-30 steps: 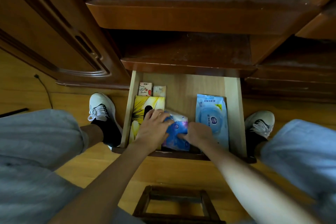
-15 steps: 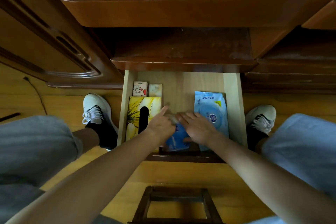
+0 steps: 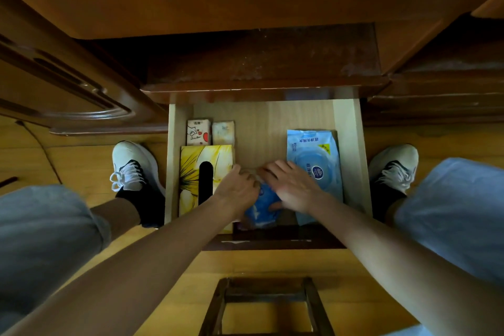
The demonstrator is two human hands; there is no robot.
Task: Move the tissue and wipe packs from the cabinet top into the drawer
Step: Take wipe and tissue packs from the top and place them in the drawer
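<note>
The fingers (image 3: pixel 268 172) of the right hand (image 3: pixel 293 189) are lying spread and nearly flat over a blue soft pack (image 3: pixel 263 206), while the left hand (image 3: pixel 237 191) is resting on its other side with fingers loosely bent; whether they pinch the wrapper I cannot tell. Compared with 1 second ago, both hands are flattening out and pressing the pack lower, so it is now sitting near the front edge of the drawer (image 3: pixel 347 123), between the yellow tissue box (image 3: pixel 191 169) by the left wall and the wet wipe pack (image 3: pixel 313 155) by the right wall. 2 small tissue packets (image 3: pixel 210 132) are lying toward the back left corner. The pack is probably being settled in place, and no pack shows on the visible cabinet top (image 3: pixel 259 63).
</note>
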